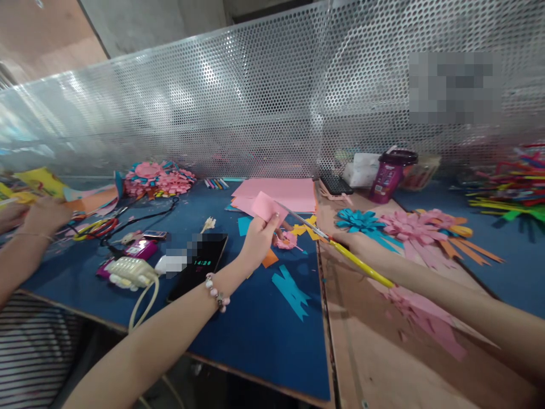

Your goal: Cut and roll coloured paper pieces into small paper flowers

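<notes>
My left hand (258, 240) pinches a small piece of pink paper (269, 206) and holds it up above the blue mat (238, 318). My right hand (356, 243) is wrapped round the handle of yellow-handled scissors (340, 247), whose blades reach left to the edge of the pink paper. A beaded bracelet (216, 293) sits on my left wrist. Under the hands lie a small pink paper flower (286, 241) and orange, yellow and teal paper scraps (292, 288).
A stack of pink sheets (281, 194) lies behind the hands. A black phone (203, 263), cables and a white plug sit at left. Paper flowers (400, 224) lie at right, a purple cup (388, 176) behind them. Another person's hands (38, 218) work at far left. A perforated metal screen (255, 96) backs the table.
</notes>
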The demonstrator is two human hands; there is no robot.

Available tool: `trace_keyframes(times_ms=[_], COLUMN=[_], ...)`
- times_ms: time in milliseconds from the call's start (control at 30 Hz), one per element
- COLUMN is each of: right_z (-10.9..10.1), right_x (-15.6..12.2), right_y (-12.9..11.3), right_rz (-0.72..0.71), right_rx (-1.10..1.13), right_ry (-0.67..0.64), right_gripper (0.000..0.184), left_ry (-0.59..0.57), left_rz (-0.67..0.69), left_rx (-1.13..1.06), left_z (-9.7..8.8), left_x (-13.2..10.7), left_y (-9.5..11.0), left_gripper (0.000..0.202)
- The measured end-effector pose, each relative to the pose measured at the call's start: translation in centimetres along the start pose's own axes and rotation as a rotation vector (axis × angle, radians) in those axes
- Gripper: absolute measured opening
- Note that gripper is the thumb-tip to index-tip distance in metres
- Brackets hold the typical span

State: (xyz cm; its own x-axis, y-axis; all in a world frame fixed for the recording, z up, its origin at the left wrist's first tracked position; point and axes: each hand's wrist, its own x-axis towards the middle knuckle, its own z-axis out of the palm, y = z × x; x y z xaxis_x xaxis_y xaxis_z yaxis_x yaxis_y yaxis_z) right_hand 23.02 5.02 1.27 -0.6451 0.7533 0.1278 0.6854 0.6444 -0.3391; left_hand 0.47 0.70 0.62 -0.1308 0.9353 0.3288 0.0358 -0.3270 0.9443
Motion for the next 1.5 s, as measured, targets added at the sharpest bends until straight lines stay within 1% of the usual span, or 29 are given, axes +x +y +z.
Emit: trace_keyframes(times_ms=[233, 367, 467, 533, 633, 733, 833, 967, 1100, 1200, 1367, 1500], right_z=[0.2, 0.2, -0.1, -0.3, -0.2, 0.0, 0.3, 0.5, 0.3, -0.1, -0.7, -1.0], right_x=[0.0, -0.3, -0.6, -0.8, -0.8, -0.7, -0.6, -0.5, -0.5, -0.5, -0.5, -0.6], right_y=[0.5, 0.4, 0.1, 0.0, 0.1, 0.5, 0.8, 1.1, 0.7, 0.0, -0.8, -1.0], right_rz=[-0.002, -0.083, -0.103, -0.100, -0.134, -0.146, -0.140, -0.161, -0.140, -0.142, -0.132, -0.130], right_rx=[0.042, 0.087, 0.104, 0.104, 0.088, 0.059, 0.030, 0.053, 0.044, 0.013, 0.105, 0.119], right_ry=[-0.014, 0.038, 0.015, 0.005, 0.025, 0.023, 0.026, 0.035, 0.043, 0.066, 0.098, 0.114], right_gripper=[0.049, 0.042, 0.042, 0.043, 0.041, 0.037, 0.037, 0.038, 0.037, 0.039, 0.042, 0.040], left_ry=[0.002, 0.002, 0.004, 0.002, -0.005, -0.025, -0.041, -0.056, -0.082, -0.081, -0.078, -0.082], left_rz=[0.004, 0.006, 0.006, 0.000, -0.011, -0.010, -0.007, -0.007, 0.005, 0.014, 0.001, -0.003], left_rx=[-0.003, -0.006, -0.005, 0.004, 0.016, 0.004, 0.001, 0.009, 0.008, -0.008, -0.027, -0.024], left_z=[0.0, -0.1, -0.1, -0.1, -0.1, 0.1, 0.2, 0.1, 0.1, 0.1, 0.2, 0.2], left_x=[0.0, 0.1, 0.2, 0.2, 0.1, 0.0, 0.0, 0.0, 0.1, 0.0, -0.1, -0.1], left_y=[0.0, -0.1, -0.2, -0.2, -0.3, -0.2, -0.1, -0.1, -0.1, 0.0, 0.2, 0.2], left_gripper=[0.034, 0.032, 0.034, 0.035, 0.036, 0.033, 0.031, 0.032, 0.036, 0.034, 0.033, 0.035])
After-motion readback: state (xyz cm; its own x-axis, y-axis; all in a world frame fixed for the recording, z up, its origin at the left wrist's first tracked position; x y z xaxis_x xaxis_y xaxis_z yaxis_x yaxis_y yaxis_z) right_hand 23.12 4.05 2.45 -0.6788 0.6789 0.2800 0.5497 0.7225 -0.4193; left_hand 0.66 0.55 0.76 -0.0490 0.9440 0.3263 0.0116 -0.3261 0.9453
